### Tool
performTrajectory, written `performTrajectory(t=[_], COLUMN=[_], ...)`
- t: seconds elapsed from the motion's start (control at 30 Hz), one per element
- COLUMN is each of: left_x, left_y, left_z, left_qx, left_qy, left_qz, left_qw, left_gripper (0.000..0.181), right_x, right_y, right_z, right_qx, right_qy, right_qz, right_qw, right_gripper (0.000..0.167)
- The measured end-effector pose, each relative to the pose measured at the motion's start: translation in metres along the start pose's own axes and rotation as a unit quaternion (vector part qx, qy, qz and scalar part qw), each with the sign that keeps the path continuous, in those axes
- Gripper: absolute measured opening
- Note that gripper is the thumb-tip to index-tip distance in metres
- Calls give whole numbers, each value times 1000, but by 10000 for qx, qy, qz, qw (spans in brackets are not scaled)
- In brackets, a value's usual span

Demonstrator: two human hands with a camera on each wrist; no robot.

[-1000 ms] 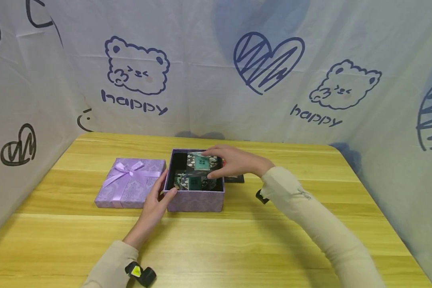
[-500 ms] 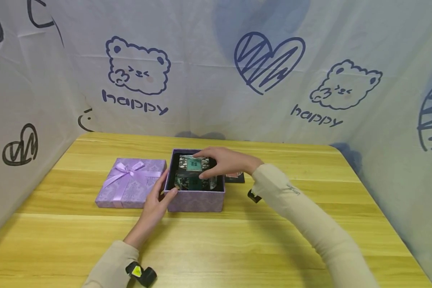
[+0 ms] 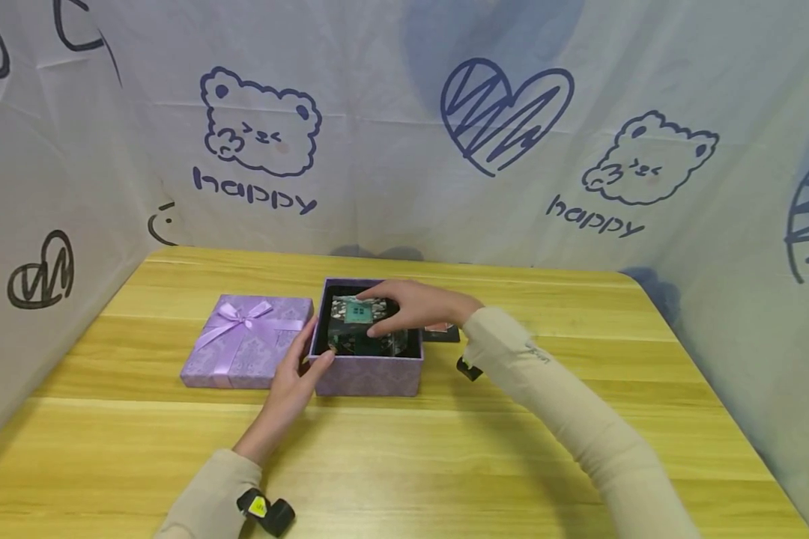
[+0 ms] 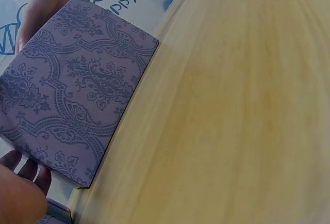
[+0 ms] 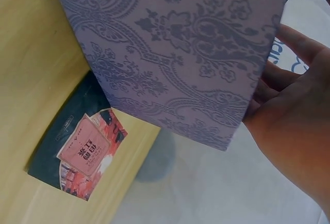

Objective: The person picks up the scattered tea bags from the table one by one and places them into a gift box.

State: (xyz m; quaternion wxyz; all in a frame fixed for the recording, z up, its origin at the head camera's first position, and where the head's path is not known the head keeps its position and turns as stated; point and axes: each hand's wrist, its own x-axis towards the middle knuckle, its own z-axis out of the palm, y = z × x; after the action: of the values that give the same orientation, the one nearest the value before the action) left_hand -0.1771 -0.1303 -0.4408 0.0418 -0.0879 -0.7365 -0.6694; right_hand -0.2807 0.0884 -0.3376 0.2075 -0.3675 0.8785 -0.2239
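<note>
A purple patterned gift box point(image 3: 368, 376) with a dark lining stands mid-table, lidless. At its front left corner, my left hand point(image 3: 293, 383) grips the box, thumb at the front rim and fingers along the side. The left wrist view shows those fingers bent against the box wall point(image 4: 77, 90). My right hand point(image 3: 423, 305) reaches over the right rim and pinches a dark tea packet point(image 3: 359, 311) with a green label between thumb and fingers. In front of it, inside the box, lies a similar tea packet point(image 3: 371, 344). The right wrist view hides the pinched packet behind the box.
A purple lid point(image 3: 243, 348) with a ribbon bow lies left of the box. Another tea packet point(image 5: 85, 152), dark with a pink label, rests on the wooden table point(image 3: 512, 449) by the box's right side. A patterned cloth point(image 3: 377, 150) hangs behind.
My right hand has moved left and slightly down with the green-labelled tea packet, deeper over the box. More of the pink-labelled packet shows. The left hand stays at the box corner.
</note>
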Motion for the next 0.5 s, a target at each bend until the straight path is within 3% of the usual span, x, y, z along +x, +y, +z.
performTrajectory(t=[0.27, 0.5], left_x=[1, 0], left_y=[0, 1], left_z=[0, 0], left_qx=[-1, 32], left_qy=[23, 33], left_qz=[-5, -31], left_qw=[10000, 10000], left_gripper=[64, 63], right_x=[4, 5], right_y=[1, 1], right_z=[8, 9], right_qx=[439, 204], right_qy=[-24, 19], right_qz=[118, 63], right_qw=[9990, 9998], right_gripper=[67, 68])
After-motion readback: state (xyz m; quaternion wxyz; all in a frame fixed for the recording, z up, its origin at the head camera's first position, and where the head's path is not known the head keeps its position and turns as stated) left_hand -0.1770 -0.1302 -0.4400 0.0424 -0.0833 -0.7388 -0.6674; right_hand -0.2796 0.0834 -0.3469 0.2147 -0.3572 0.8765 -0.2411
